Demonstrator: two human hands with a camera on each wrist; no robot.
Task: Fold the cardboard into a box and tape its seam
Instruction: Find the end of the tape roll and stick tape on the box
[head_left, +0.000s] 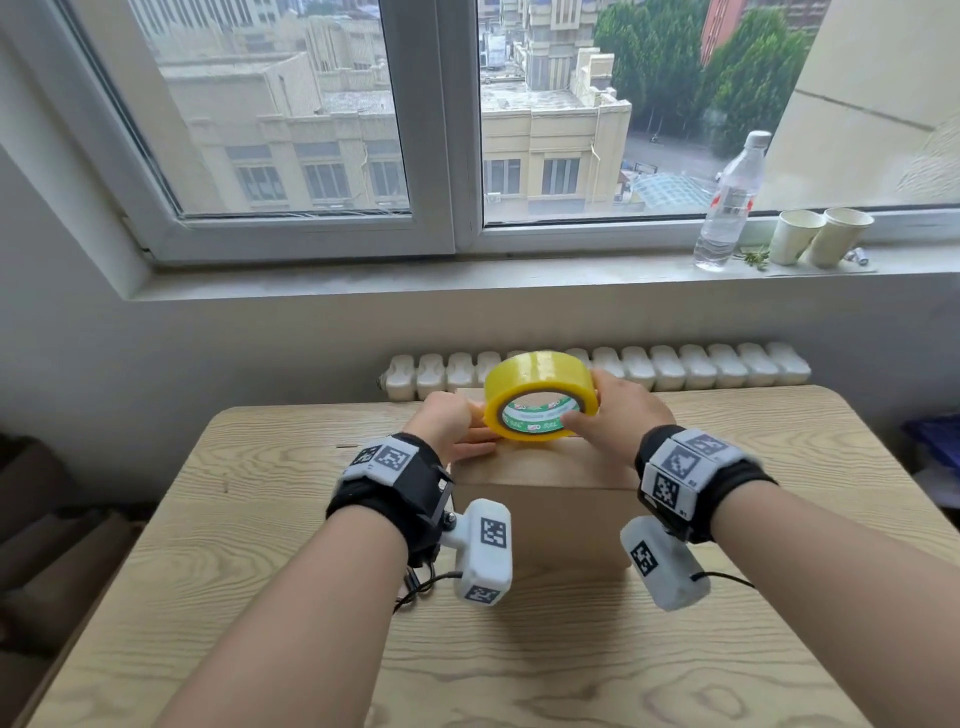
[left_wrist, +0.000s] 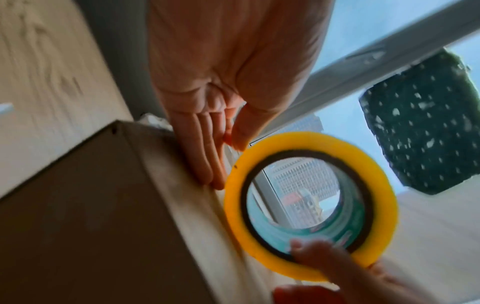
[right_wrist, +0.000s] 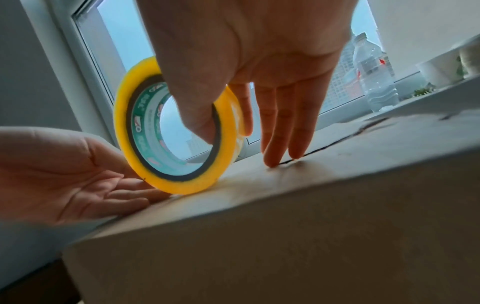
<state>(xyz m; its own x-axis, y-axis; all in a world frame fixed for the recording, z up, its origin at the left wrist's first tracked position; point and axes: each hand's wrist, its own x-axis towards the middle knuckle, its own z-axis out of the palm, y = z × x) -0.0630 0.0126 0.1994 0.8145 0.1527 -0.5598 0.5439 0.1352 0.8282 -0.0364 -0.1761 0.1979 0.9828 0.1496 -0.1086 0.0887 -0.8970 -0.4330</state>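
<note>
A closed brown cardboard box (head_left: 545, 519) stands in the middle of the wooden table (head_left: 249, 597). A yellow tape roll (head_left: 540, 395) stands on edge at the left end of the box top. My right hand (head_left: 582, 410) pinches it, thumb inside the core and index finger on the outer face (right_wrist: 226, 127). Its other fingers are straight, with tips on the top seam (right_wrist: 337, 142). My left hand (head_left: 467, 431) lies with straight fingers on the box top (left_wrist: 91, 205) beside the roll (left_wrist: 306, 205), thumb against the roll's rim. Whether it holds a tape end is unclear.
Behind the table runs a white radiator (head_left: 701, 366) under the window sill. On the sill at the right stand a clear water bottle (head_left: 730, 202) and two paper cups (head_left: 821, 236). Dark bags or boxes lie on the floor to the left (head_left: 52, 545).
</note>
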